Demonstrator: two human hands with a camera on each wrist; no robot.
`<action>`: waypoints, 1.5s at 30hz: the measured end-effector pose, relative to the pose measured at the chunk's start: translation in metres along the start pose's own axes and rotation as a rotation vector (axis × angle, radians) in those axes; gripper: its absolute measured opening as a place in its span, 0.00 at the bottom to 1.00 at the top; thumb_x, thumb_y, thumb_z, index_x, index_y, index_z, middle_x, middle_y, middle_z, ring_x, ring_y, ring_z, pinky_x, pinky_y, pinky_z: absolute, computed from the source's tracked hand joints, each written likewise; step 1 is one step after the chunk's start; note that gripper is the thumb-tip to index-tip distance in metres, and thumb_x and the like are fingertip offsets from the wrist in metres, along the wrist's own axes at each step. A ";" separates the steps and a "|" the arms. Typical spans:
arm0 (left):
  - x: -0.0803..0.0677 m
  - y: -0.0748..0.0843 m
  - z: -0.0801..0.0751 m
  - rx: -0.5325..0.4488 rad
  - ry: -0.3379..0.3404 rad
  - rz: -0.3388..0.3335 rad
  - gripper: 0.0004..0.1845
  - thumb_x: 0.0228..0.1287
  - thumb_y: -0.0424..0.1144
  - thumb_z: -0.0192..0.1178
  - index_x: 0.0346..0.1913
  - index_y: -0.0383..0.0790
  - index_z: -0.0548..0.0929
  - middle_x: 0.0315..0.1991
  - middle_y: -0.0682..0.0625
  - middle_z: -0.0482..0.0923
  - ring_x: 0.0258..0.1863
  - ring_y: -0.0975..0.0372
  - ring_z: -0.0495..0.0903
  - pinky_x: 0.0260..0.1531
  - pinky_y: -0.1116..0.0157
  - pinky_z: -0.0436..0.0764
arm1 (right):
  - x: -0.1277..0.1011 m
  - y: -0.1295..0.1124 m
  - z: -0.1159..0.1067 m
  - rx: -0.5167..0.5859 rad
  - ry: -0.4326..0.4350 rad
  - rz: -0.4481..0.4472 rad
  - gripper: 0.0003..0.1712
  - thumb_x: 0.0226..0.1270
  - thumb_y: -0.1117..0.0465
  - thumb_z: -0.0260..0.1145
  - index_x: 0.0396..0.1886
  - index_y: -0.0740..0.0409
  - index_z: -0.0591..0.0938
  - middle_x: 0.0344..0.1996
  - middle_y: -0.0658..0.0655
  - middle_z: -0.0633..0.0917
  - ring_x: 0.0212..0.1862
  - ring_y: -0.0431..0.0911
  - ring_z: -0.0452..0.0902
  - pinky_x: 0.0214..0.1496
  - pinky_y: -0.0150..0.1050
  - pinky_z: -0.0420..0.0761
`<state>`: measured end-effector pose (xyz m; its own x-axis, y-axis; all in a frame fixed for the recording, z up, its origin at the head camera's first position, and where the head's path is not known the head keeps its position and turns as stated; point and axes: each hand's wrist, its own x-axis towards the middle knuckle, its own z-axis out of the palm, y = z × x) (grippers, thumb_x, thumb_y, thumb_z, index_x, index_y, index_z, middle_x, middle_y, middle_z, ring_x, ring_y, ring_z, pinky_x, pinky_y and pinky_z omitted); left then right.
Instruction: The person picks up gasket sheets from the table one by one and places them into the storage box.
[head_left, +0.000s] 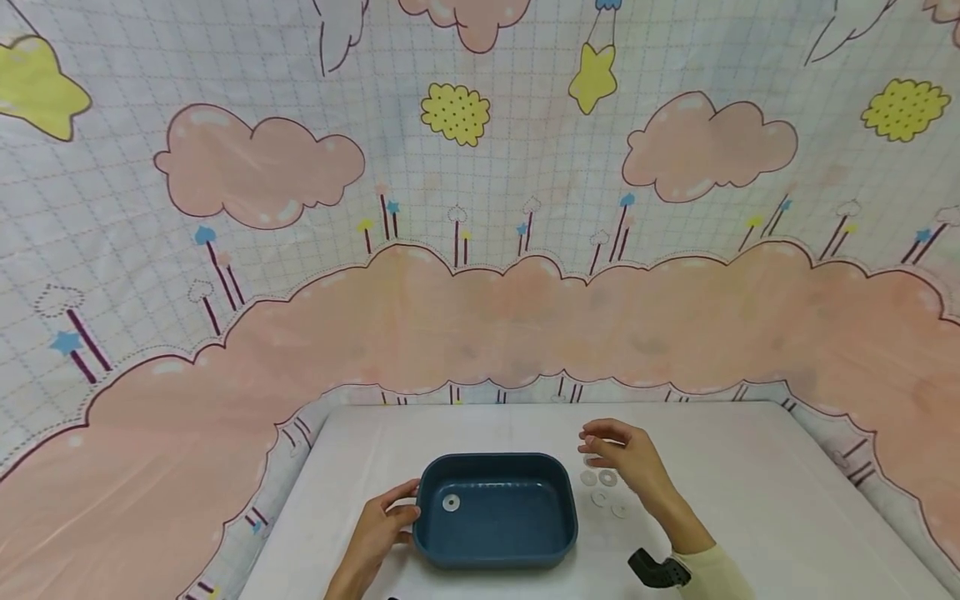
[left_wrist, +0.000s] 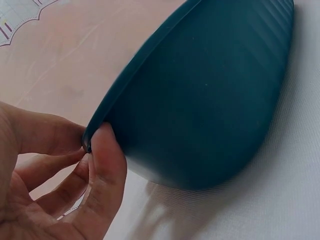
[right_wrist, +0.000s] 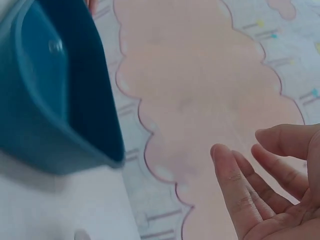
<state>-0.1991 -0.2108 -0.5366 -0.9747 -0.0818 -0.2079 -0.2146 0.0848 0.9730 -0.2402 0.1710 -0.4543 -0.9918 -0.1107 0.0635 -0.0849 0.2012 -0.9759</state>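
Blue tub (head_left: 495, 521) sits near the front middle of the white worktop (head_left: 750, 500), with one white ring (head_left: 451, 502) lying inside it at the left. Left hand (head_left: 382, 529) grips the tub's left rim, thumb on the outer wall. Right hand (head_left: 626, 457) hovers with relaxed, loosely spread fingers holding nothing, just above several more white rings (head_left: 603, 487) lying right of the tub.

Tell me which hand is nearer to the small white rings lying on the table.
Right. The right hand hovers just above the white rings, beside the tub; the left hand grips the blue tub on its far side.
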 end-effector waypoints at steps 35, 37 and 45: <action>0.000 0.005 0.000 0.008 0.016 -0.015 0.28 0.62 0.27 0.59 0.67 0.32 0.73 0.57 0.38 0.75 0.39 0.59 0.80 0.26 0.62 0.80 | -0.018 0.076 -0.087 -0.330 0.156 0.039 0.27 0.67 0.50 0.66 0.60 0.60 0.79 0.52 0.60 0.85 0.43 0.26 0.79 0.46 0.26 0.77; 0.000 0.005 0.000 0.011 0.019 -0.016 0.28 0.62 0.27 0.59 0.67 0.33 0.73 0.57 0.38 0.75 0.39 0.59 0.80 0.26 0.62 0.80 | -0.018 0.080 -0.090 -0.347 0.157 0.048 0.28 0.66 0.50 0.67 0.60 0.60 0.79 0.51 0.60 0.85 0.42 0.25 0.78 0.46 0.26 0.77; -0.003 0.006 0.002 0.018 0.019 -0.018 0.28 0.61 0.28 0.60 0.66 0.33 0.73 0.56 0.39 0.75 0.38 0.60 0.80 0.27 0.62 0.81 | -0.025 0.094 -0.097 -0.422 0.131 0.130 0.30 0.64 0.48 0.68 0.61 0.60 0.79 0.53 0.61 0.85 0.49 0.41 0.84 0.49 0.35 0.80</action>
<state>-0.1974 -0.2075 -0.5303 -0.9693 -0.1023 -0.2236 -0.2337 0.1009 0.9671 -0.2325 0.2865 -0.5270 -0.9982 0.0602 -0.0020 0.0370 0.5873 -0.8086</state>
